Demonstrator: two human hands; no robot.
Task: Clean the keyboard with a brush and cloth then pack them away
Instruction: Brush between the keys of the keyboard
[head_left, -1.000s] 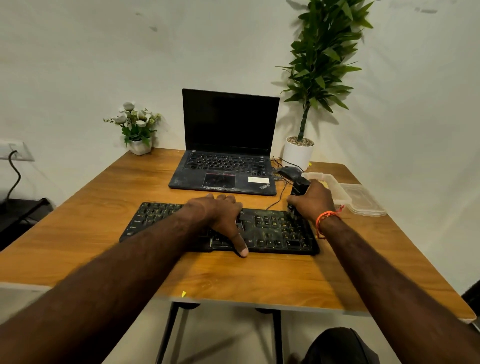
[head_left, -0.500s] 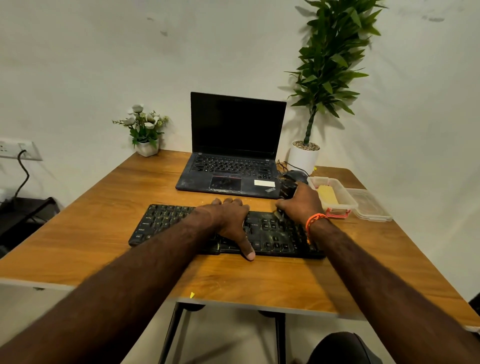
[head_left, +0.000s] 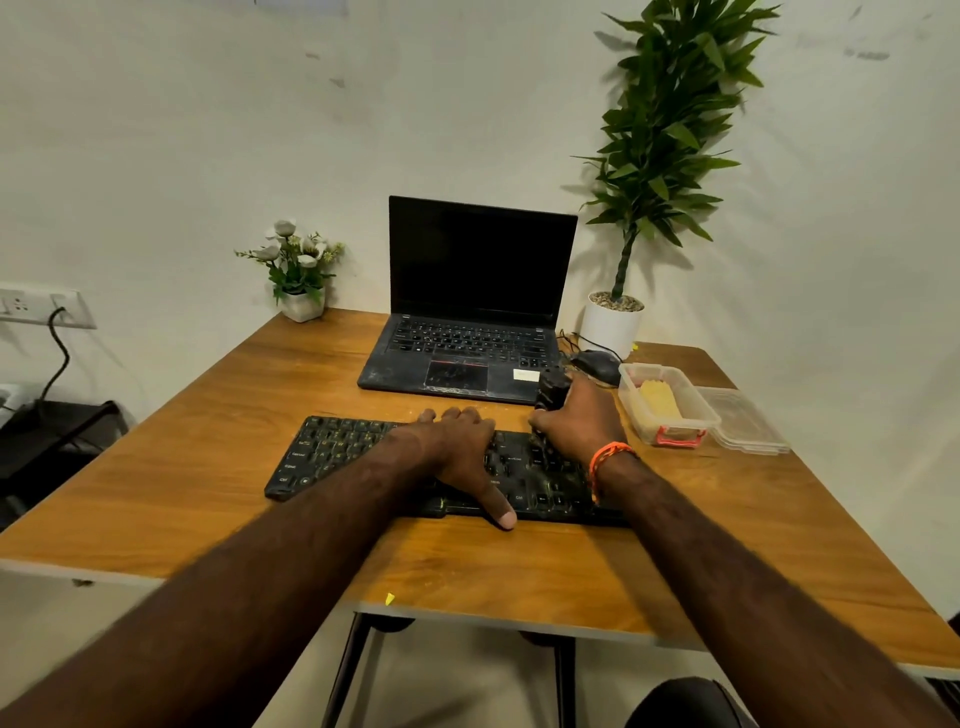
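A black keyboard (head_left: 337, 457) lies across the wooden table (head_left: 208, 441) in front of me. My left hand (head_left: 457, 452) rests flat on its middle, fingers straight and thumb over the front edge. My right hand (head_left: 582, 426) grips a black brush (head_left: 551, 389) upright, its lower end down on the keys at the keyboard's right part; the bristles are hidden by the hand. A yellow cloth (head_left: 658, 400) lies inside a clear plastic box (head_left: 675, 436) to the right of the keyboard.
An open black laptop (head_left: 467, 332) stands behind the keyboard. A black mouse (head_left: 597, 364) with cables sits by it. The box's clear lid (head_left: 748, 426) lies at the far right. A tall potted plant (head_left: 613, 317) and a small flower pot (head_left: 301, 301) stand at the back.
My right hand with the brush has shifted left along the keyboard's right part. My left hand has stayed on the keyboard. The head view has moved a little.
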